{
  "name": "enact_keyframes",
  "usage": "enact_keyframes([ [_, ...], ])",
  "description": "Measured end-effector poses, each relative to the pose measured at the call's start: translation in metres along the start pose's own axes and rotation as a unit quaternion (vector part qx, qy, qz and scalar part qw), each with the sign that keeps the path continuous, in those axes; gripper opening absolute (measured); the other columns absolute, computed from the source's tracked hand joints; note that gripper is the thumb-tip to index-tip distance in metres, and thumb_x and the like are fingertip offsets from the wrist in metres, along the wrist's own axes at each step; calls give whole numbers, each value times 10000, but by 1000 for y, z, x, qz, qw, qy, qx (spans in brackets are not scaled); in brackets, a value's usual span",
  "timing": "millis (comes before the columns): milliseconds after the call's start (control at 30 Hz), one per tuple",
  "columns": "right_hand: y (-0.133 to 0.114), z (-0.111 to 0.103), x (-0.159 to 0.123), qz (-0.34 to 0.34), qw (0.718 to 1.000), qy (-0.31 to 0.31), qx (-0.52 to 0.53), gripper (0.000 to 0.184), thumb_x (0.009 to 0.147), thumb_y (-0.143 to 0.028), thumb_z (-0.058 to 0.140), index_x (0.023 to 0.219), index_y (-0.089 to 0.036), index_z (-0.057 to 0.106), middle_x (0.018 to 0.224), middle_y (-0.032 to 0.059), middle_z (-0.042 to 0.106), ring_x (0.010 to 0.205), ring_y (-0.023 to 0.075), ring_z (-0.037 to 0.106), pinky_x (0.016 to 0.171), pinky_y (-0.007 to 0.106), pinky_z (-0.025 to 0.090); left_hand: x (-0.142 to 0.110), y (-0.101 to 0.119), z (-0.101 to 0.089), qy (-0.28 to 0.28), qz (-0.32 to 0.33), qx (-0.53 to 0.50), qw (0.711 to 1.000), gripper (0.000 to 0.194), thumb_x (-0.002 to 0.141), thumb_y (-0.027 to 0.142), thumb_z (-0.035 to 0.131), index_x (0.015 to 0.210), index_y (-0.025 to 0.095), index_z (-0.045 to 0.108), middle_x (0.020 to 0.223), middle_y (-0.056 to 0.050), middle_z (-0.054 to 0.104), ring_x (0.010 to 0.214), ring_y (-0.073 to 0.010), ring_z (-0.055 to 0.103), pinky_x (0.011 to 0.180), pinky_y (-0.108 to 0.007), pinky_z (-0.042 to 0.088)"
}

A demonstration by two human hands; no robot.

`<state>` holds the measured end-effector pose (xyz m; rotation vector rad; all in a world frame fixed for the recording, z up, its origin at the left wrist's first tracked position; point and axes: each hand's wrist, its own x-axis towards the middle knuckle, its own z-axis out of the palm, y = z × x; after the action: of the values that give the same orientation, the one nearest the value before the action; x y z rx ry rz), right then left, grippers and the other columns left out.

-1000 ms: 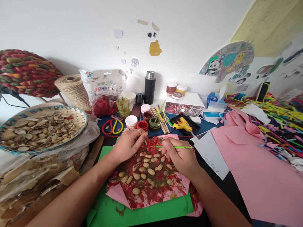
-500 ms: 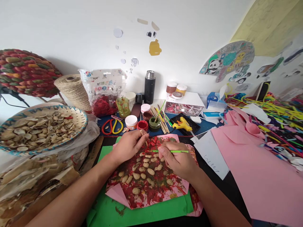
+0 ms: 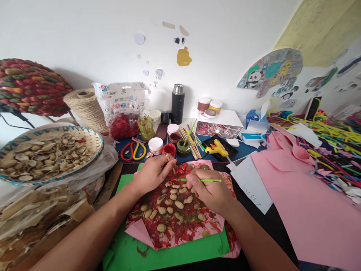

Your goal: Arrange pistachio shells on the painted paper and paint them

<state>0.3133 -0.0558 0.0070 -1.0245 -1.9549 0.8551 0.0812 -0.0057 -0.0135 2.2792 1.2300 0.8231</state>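
Observation:
My right hand [image 3: 210, 190] is closed round a slim green paintbrush [image 3: 211, 180], held nearly level. Its reddened tip points left, close to a peanut [image 3: 168, 183] with red paint on it. In my left hand [image 3: 155, 171] is a thin wooden stick [image 3: 170, 158], pinched between thumb and fingers; its lower end angles down over the paper. Several plain peanuts [image 3: 179, 204] lie spread over a paint-smeared pink sheet [image 3: 141, 229], below and between the hands. Bright red painted peanuts [image 3: 183, 167] sit at the sheet's far side. Green paper [image 3: 169, 259] lies under the sheet.
Behind the hands stand an open red paint jar [image 3: 169, 149], a green one [image 3: 184, 147], scissors [image 3: 135, 150] and a yellow glue gun [image 3: 217, 148]. A basket of shells [image 3: 97, 141] is at left, pink paper [image 3: 313, 210] at right, a black flask [image 3: 178, 105] by the wall.
The paintbrush and my right hand have shifted slightly left. My left hand keeps its hold on the wooden stick, and the peanuts lie as before.

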Motion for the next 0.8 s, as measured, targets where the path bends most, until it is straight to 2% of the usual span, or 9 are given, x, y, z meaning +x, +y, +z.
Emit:
enact_keyframes([
  [333, 2, -4, -1, -6, 999, 27, -22, 552, 1142, -497, 426, 702, -233, 630, 515, -20, 570, 525, 162, 573, 605, 293, 447, 0, 1, -1, -9, -14, -13, 1000, 394, 1094, 441, 420, 842, 212, 618, 760, -23, 708, 683, -173, 639, 681, -283, 470],
  [467, 2, -4, -1, 3, 998, 45, -32, 538, 1139, -481, 437, 703, -230, 627, 515, -22, 573, 514, 157, 572, 591, 288, 442, 0, 2, -2, 14, -12, -22, 1000, 392, 1086, 434, 435, 803, 215, 595, 742, -7, 683, 677, -163, 620, 684, -272, 460],
  [600, 3, -5, 0, -17, 996, 69, -53, 509, 1137, -428, 455, 703, -224, 626, 558, -14, 586, 550, 156, 583, 593, 279, 439, 0, 4, -11, 33, -10, -19, 999, 423, 1082, 428, 428, 744, 207, 554, 696, 7, 625, 644, -145, 560, 677, -269, 431],
  [700, 3, -5, 0, -27, 995, 73, -59, 503, 1138, -420, 451, 709, -224, 626, 569, -11, 580, 567, 160, 587, 594, 278, 440, -1, 5, -20, 14, -12, -10, 1000, 444, 1078, 437, 426, 711, 204, 517, 651, 22, 561, 607, -130, 499, 643, -267, 396],
  [800, 4, -4, -1, -23, 996, 69, -54, 501, 1138, -430, 455, 718, -224, 633, 547, -18, 566, 537, 156, 570, 584, 283, 434, -2, 3, -25, -25, -4, -11, 1000, 438, 1078, 437, 420, 719, 201, 506, 661, 22, 557, 615, -128, 503, 636, -266, 382],
])
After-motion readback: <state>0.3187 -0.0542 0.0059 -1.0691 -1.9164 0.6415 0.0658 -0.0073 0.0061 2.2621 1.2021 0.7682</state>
